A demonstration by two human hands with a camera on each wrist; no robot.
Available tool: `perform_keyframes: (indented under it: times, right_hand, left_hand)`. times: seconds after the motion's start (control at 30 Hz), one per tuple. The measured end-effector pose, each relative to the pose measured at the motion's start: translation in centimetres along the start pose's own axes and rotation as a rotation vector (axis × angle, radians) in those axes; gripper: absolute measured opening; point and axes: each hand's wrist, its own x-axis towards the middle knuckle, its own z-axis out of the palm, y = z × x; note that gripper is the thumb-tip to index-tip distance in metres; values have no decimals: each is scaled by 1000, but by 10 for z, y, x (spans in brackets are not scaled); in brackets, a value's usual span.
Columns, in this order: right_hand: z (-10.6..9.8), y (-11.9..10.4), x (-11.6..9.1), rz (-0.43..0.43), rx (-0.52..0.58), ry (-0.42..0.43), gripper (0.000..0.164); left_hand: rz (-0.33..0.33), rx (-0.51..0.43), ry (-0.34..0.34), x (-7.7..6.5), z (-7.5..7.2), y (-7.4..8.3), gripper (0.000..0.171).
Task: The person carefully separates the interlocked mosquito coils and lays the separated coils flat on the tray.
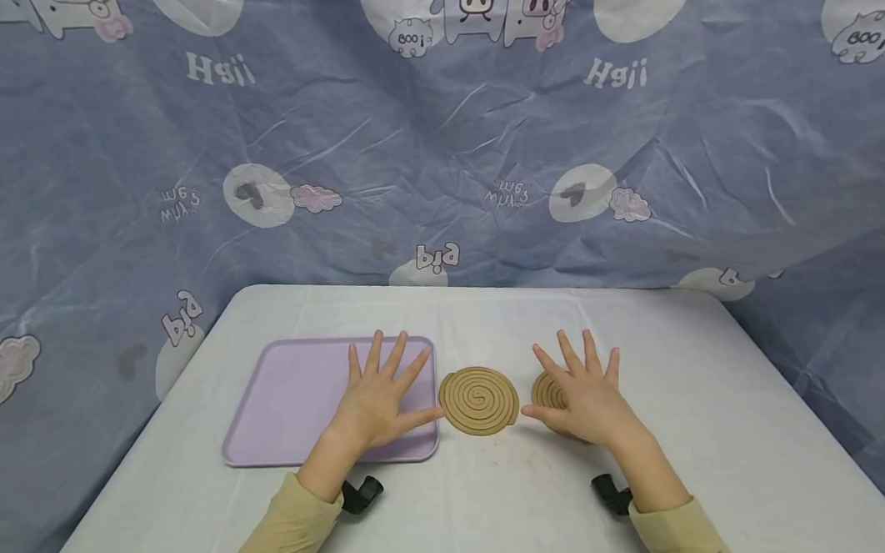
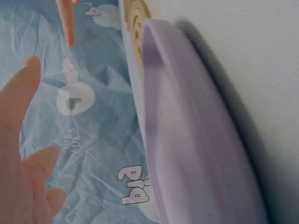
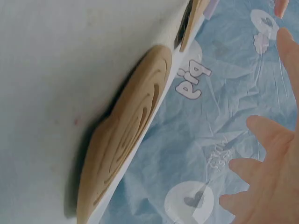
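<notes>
My left hand is held with fingers spread above the right part of a flat lilac tray. Nothing is in its grasp. A tan spiral mosquito coil lies on the white table between the two hands, just right of the tray. My right hand, fingers likewise splayed and holding nothing, hovers over a second mosquito coil and partly hides it. In the right wrist view this nearer coil lies flat, below the raised hand. The left wrist view shows the tray's raised rim.
A white cloth covers the table. Behind it hangs a blue printed curtain. Black camera mounts sit at both wrists, under tan sleeves.
</notes>
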Motion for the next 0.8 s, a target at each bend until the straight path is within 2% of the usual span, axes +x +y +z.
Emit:
perform_keyframes:
  times: [0.17, 0.27, 0.4, 0.53, 0.67, 0.8]
  right_hand:
    - [-7, 8, -1, 14, 47, -13, 91]
    - [-11, 13, 0, 26, 98, -19, 90]
    - [-17, 22, -1, 56, 200, -33, 89]
    - [-23, 33, -3, 134, 323, -69, 88]
    - [-28, 43, -6, 202, 408, -99, 86]
    - [-28, 52, -6, 225, 464, -99, 85]
  left_hand:
    - [17, -92, 27, 5, -6, 6, 85]
    - [28, -200, 2, 12, -11, 13, 81]
    - [15, -408, -51, 21, -18, 28, 75]
    - [-1, -615, -32, 34, -20, 45, 70]
    - [-12, -857, 3, 49, -13, 61, 67]
    - [-79, -1167, 3, 62, -3, 80, 59]
